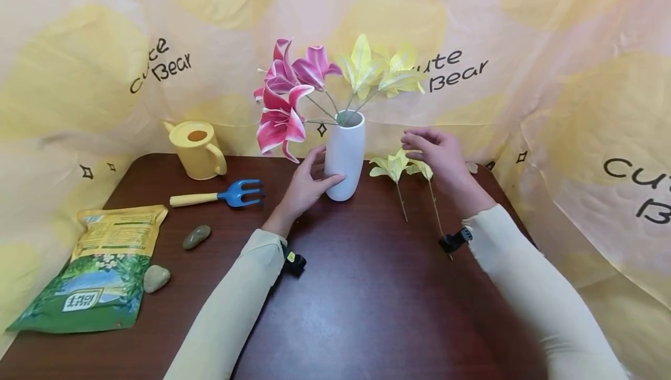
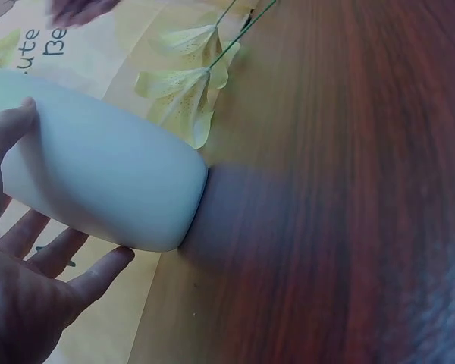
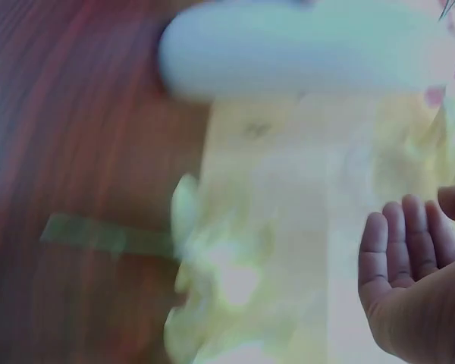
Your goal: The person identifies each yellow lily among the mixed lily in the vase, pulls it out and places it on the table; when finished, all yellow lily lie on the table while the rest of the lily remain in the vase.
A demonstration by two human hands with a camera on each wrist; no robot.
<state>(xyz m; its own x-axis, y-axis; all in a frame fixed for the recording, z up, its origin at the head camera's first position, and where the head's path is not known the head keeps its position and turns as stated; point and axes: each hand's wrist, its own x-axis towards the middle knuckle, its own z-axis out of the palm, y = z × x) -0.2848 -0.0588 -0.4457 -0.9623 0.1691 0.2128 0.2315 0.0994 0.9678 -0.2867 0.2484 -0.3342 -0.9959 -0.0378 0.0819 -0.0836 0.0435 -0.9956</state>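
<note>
A white vase (image 1: 346, 161) stands upright on the dark table, holding pink lilies (image 1: 283, 120) that lean left and yellow lilies (image 1: 362, 68) toward the right. My left hand (image 1: 304, 187) grips the vase low on its side; the left wrist view shows the thumb and fingers on opposite sides of the vase (image 2: 114, 174). With nothing in it, my right hand (image 1: 440, 152) is raised to the right of the vase, fingers loosely bent. Below and beside it, two loose yellow lilies (image 1: 390, 165) lie on the table, one partly hidden. Motion blurs the right wrist view.
At the left are a yellow watering can (image 1: 191, 150), a blue hand fork (image 1: 238, 194), two stones (image 1: 196, 237) and a green and yellow bag (image 1: 105, 275). A printed cloth (image 1: 236, 13) hangs behind the table and along its sides.
</note>
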